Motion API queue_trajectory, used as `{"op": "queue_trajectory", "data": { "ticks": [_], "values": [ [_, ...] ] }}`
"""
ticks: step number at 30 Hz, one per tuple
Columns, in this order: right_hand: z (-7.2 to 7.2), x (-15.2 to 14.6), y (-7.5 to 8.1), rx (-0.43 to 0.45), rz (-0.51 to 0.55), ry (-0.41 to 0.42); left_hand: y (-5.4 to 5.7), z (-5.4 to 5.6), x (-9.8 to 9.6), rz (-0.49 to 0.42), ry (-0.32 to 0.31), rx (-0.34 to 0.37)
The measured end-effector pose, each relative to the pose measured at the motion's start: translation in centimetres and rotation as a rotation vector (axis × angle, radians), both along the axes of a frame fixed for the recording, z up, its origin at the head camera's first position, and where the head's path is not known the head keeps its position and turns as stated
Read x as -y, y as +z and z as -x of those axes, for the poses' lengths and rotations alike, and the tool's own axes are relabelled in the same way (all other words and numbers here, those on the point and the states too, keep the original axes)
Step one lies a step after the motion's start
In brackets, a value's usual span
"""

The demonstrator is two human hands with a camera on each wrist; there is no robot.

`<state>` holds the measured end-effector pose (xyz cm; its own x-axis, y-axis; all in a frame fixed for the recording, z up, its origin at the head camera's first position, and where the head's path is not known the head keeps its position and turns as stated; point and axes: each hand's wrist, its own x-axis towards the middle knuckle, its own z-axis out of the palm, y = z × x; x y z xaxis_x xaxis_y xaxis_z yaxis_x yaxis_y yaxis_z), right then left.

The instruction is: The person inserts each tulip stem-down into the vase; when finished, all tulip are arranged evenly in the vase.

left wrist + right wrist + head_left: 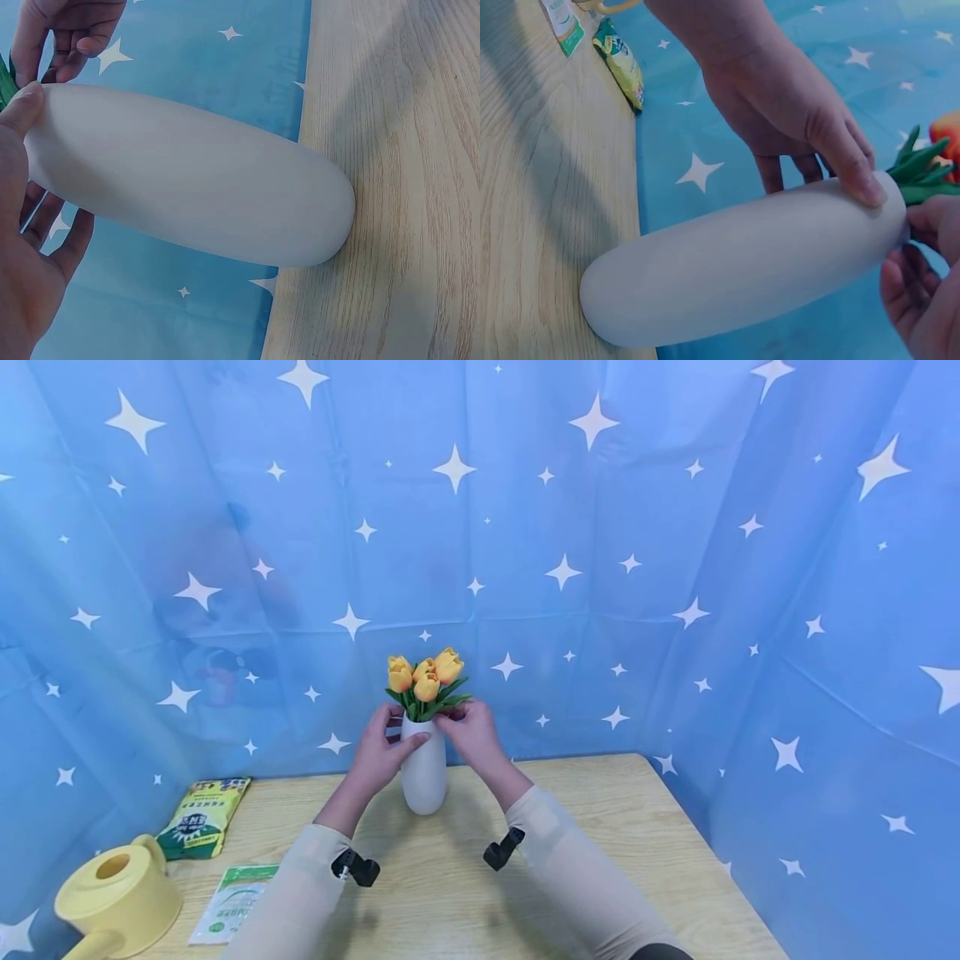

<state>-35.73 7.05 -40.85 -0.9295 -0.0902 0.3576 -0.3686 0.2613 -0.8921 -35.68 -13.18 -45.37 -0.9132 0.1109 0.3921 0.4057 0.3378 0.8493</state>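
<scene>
A white vase (423, 777) stands upright near the table's back edge, with several orange-yellow tulips (427, 687) and green leaves rising from its mouth. My left hand (378, 750) grips the vase just below the rim, thumb (866, 187) across the front and fingers around the far side. At the other side of the rim, my right hand (474, 732) has its thumb and forefinger together at the green leaves (926, 169). In the right wrist view, its other fingers curl loosely beside the vase.
A yellow watering can (123, 897) stands at the table's front left. Behind it lies a green and yellow bag (202, 818), and a flat white-green packet (234, 902) lies beside it, partly behind my left sleeve. A blue star-patterned curtain (510, 527) hangs behind the wooden table (600, 827).
</scene>
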Motion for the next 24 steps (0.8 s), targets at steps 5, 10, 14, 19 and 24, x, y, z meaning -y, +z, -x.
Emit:
{"op": "queue_trajectory", "data": {
  "ticks": [5,10,14,19,24],
  "values": [
    [0.2,-0.2,0.0,0.005,0.003,0.023,0.1,0.0,-0.1,0.004,0.004,0.000],
    [0.2,-0.4,-0.3,-0.004,0.017,0.036,0.0,0.0,-0.2,0.009,0.004,-0.005],
    [0.0,-0.5,-0.6,-0.006,0.024,0.021,0.0,0.0,-0.4,0.015,0.006,-0.017],
    [-0.3,-1.1,-1.2,-0.060,-0.024,0.017,0.1,-0.4,-0.2,0.034,0.008,-0.014],
    [-0.9,-3.5,-2.1,-0.158,-0.135,0.020,0.3,-1.3,1.2,0.081,-0.012,-0.027]
  ]
}}
